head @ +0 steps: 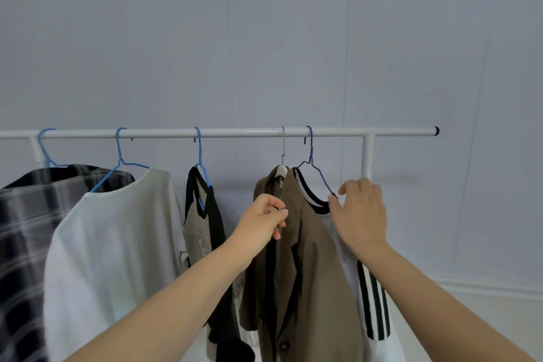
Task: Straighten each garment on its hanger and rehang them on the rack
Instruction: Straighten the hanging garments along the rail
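Observation:
Several garments hang from a white rack rail (235,133). The brown jacket (311,258) hangs on a silver-hooked hanger (282,150). Behind it, a white shirt with a black-trimmed collar (316,204) and black sleeve stripes hangs on a purple hanger (318,170). My left hand (264,220) pinches a dark fabric edge at the jacket's left front, below its shoulder. My right hand (360,209) touches the purple hanger's right arm where the white shirt's shoulder sits, fingers curled at it. Most of the white shirt is hidden behind the jacket.
To the left hang a tan-and-black shirt (202,232), a white tee (117,258) and a plaid shirt (26,229), each on a blue hanger. The rack's right post (367,156) stands just behind my right hand. A plain wall lies behind.

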